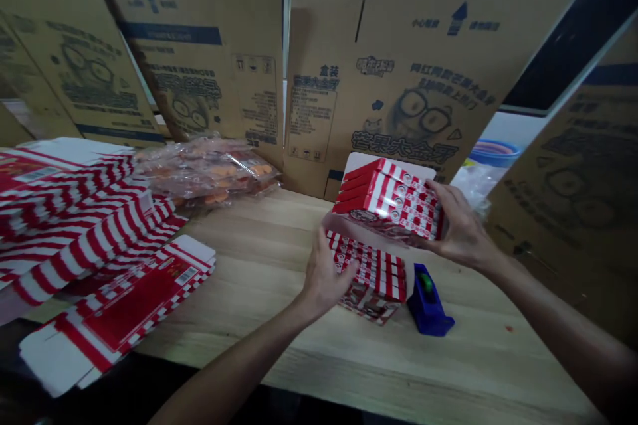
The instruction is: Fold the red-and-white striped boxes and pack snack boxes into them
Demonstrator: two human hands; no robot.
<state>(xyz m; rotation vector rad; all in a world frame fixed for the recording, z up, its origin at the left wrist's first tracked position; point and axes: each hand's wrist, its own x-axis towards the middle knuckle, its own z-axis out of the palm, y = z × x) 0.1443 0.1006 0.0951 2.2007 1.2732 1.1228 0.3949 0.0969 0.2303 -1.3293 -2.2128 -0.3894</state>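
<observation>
Striped boxes (391,202) already form two blocks over the table (249,272): the right hand's (461,229) grip pinches the upper block, the left hand's (323,275) clasps the lower block (371,264). Flat cartons (144,295) at left seem still unopened.

I count two hands, left hand (326,275) and right hand (461,229); two blocks of striped boxes (396,202); one blue tape dispenser (427,311) toward the front of the bench (503,358); one heap of clear bags (212,169) near its back edge; at least four cardboard panels (438,60); one blue basin (494,154). Flat cartons (84,216) overlap uncountably.
</observation>
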